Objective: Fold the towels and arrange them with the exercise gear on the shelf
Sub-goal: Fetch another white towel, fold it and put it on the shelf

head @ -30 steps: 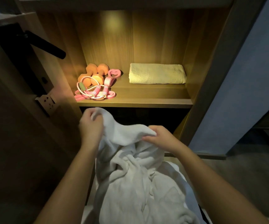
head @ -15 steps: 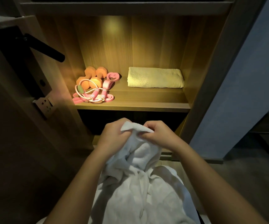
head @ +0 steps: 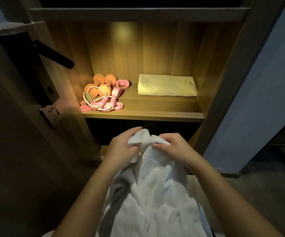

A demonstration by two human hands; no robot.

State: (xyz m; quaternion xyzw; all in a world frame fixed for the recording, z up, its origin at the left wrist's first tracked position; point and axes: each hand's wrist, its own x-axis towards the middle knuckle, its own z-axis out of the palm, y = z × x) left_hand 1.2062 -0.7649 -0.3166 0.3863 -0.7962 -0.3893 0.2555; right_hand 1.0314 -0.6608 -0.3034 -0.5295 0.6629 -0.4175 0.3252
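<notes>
A white fluffy towel [head: 152,190] hangs bunched in front of me, below the lit shelf [head: 143,112]. My left hand [head: 121,147] and my right hand [head: 174,147] pinch its top edge close together, each gripping a corner. On the shelf, a folded yellow towel [head: 167,85] lies at the right. Orange dumbbells [head: 102,82] sit at the left with a pink skipping rope [head: 100,103] and a pink hand gripper [head: 119,87] beside them.
The wooden cabinet has a dark compartment [head: 138,129] under the lit shelf and another board [head: 138,13] above. A door with a black lever handle [head: 54,55] stands at the left. A blue wall [head: 258,82] rises at the right.
My hands came together from apart, bringing the white towel's top corners near each other, and dropped slightly below the shelf edge. The view tilted down a little.
</notes>
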